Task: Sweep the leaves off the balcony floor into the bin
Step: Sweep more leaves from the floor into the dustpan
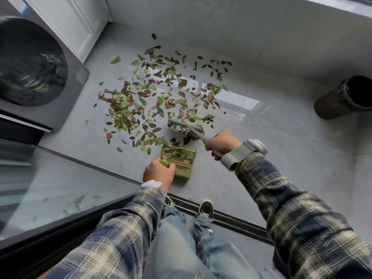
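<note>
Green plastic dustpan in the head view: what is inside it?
A few green and brown leaves lie inside the green plastic dustpan. The left hand grips its handle, hiding that corner.

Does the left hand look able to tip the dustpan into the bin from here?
Probably not without a step. The left hand grips the dustpan on the floor, while the bin stands well off to the right, beyond the right hand holding the brush. Only bare floor lies between.
</note>
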The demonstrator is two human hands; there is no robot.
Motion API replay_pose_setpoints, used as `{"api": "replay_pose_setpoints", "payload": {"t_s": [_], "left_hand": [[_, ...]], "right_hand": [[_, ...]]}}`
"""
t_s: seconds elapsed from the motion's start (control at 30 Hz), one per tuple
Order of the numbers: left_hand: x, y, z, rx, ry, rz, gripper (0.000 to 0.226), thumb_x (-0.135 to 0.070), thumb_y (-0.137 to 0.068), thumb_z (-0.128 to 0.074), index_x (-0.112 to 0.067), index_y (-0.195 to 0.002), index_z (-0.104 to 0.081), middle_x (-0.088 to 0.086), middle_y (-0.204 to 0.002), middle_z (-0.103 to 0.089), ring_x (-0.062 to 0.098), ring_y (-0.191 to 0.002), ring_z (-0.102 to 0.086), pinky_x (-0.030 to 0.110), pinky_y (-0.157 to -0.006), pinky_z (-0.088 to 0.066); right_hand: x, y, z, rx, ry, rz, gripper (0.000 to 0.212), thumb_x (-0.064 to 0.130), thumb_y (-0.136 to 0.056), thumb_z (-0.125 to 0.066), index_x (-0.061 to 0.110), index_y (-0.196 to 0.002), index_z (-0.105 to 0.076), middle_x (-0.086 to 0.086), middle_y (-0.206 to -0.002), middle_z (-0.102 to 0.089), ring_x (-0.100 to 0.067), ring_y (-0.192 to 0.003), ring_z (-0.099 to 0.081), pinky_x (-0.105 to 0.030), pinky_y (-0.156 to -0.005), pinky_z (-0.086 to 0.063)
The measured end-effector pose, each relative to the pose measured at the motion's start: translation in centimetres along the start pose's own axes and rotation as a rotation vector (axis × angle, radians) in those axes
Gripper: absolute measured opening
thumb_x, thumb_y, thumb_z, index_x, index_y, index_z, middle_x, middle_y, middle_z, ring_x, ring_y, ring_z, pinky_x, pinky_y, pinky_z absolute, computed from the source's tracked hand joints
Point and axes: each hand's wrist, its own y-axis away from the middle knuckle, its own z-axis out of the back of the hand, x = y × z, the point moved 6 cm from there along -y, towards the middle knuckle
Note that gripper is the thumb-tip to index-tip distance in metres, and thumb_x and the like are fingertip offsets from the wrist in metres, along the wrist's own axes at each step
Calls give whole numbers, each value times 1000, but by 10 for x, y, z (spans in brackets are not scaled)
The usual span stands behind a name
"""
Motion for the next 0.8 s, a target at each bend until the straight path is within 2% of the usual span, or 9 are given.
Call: {"api": "replay_pose_setpoints", "payload": {"t_s": [0.13, 0.2, 0.23, 0.33, 0.4, 0.53, 0.6, 0.7, 0.8], "left_hand": [[1, 0, 0, -8, -12, -8, 17, -36, -83, -62, -20, -84, -65, 4, -73, -62, 28, -69, -57, 27, -63, -42], [1, 0, 1, -11, -12, -11, 17, -36, -84, -62, -20, -84, -64, 4, -73, -62, 27, -69, -57, 27, -63, -42], [1, 0, 1, -11, -12, -13, 17, -36, -84, -62, -20, -84, -64, 4, -74, -62, 27, -69, -56, 27, -63, -42], [0, 2, 2, -12, -19, -11, 18, -36, -84, -62, -18, -82, -63, 4, -73, -60, 27, -69, -56, 27, -62, -41], [-1, 2, 2, -12, -22, -9, 19, -36, -84, -62, -17, -81, -62, 5, -72, -60, 27, -69, -56, 28, -62, -42], [-2, 3, 1, -6, -19, -14, 18, -34, -84, -62, -16, -80, -63, 7, -74, -62, 29, -69, -56, 28, -63, -43], [-2, 3, 1, -3, -12, -16, 19, -33, -84, -61, -15, -79, -62, 7, -73, -61, 30, -70, -57, 29, -64, -45], [-2, 2, 0, -10, -18, -18, 20, -34, -83, -62, -15, -79, -61, 7, -73, -61, 31, -71, -57, 30, -65, -47], [-1, 1, 0, -18, -14, -17, 19, -35, -83, -62, -16, -79, -62, 7, -72, -62, 31, -71, -58, 30, -65, -49]], "right_hand": [[-6, -11, -20, -31, -28, -3, 19, 11, -83, -64, -4, -94, -65, -15, -78, -61, -28, -71, -57, -36, -66, -50], [-9, -13, -29, -1, 6, 6, 10, 8, -87, -59, 1, -81, -60, -16, -85, -58, -27, -76, -53, -33, -66, -47], [-10, -13, -31, 9, 24, 14, 13, 7, -89, -57, 4, -77, -57, -16, -86, -57, -27, -77, -53, -33, -66, -47], [-22, -7, -28, 47, 46, -45, 5, 8, -89, -58, 4, -87, -59, -12, -76, -58, -25, -58, -55, -27, -52, -47], [-29, -2, -23, 98, 91, -104, 9, 14, -89, -61, 5, -91, -62, -10, -71, -59, -21, -47, -53, -22, -44, -42], [-25, 10, 2, 117, 101, -101, 8, 10, -88, -64, 3, -84, -61, -10, -64, -56, -20, -40, -48, -18, -40, -39], [-15, 14, 11, 84, 101, -63, 7, 7, -87, -64, 2, -83, -61, -10, -63, -57, -19, -43, -50, -21, -44, -43], [-6, 10, 16, 29, 76, -10, 5, 5, -85, -65, 1, -83, -63, -9, -66, -58, -21, -55, -52, -31, -61, -47], [-6, -3, 11, -30, 18, 10, 13, 7, -82, -66, 0, -93, -66, -11, -71, -60, -25, -63, -57, -36, -66, -52]]}}
